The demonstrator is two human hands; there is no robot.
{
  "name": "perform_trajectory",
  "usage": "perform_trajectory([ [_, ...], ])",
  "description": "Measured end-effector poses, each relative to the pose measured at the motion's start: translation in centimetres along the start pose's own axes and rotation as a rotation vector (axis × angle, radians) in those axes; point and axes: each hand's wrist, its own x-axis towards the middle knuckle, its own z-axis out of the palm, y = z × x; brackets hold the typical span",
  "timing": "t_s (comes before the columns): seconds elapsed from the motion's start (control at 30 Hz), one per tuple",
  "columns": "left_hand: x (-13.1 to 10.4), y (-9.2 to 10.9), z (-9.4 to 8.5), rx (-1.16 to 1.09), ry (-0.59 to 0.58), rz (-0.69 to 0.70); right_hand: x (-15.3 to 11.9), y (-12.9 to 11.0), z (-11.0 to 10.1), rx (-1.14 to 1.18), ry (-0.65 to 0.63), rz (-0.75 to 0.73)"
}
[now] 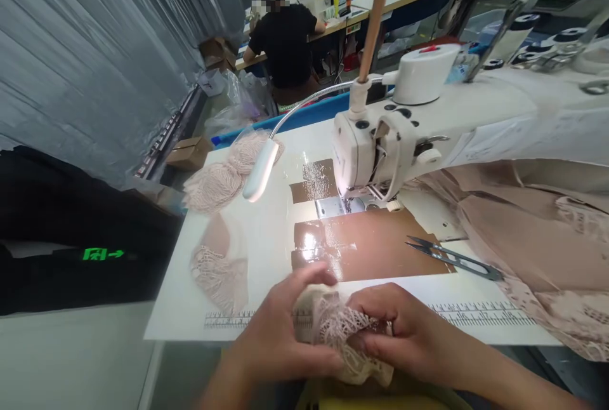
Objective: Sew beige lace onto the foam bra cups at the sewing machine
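Observation:
At the front edge of the table is a crumpled piece of beige lace point(340, 334). My right hand point(397, 327) pinches its right side between thumb and fingers. On the other side, my left hand point(290, 334) is spread in a wide curve, thumb and forefinger apart. Its thumb lies by the lower edge of the lace; whether its hidden fingers touch the fabric is unclear. Beyond both hands stands a white sewing machine point(366, 150), its needle area lit. Dark thread snips point(457, 259) lie to the right of my hands on a brown taped patch point(366, 245).
A flat lace piece point(219, 270) and bundled lace cups point(214, 186) lie at the left, near a lamp point(261, 172). Sheer beige fabric point(537, 232) spreads at the right. A printed ruler point(485, 315) runs along the front edge. Another person point(285, 42) sits at a machine behind.

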Motion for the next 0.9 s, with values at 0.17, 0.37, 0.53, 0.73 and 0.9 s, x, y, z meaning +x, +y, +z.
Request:
perform_trajectory([
  [0.17,1.5,-1.2,1.2,-0.058,-0.133,-0.038,0.7,0.3,0.2,-0.163,0.109,-0.088],
  [0.37,2.0,-1.4,1.0,-0.103,-0.169,-0.018,1.9,0.8,0.2,-0.182,0.343,-0.199],
  [0.53,2.5,-1.2,0.6,-0.017,-0.142,-0.005,2.1,1.0,-0.1,-0.184,0.363,-0.128],
  [0.73,3.7,-1.2,1.0,-0.008,-0.133,-0.015,1.9,1.8,-0.3,-0.187,0.355,-0.047],
  [0.9,3.8,-1.2,1.2,-0.132,-0.134,-0.056,1.3,1.5,-2.0,-0.214,0.38,-0.029],
])
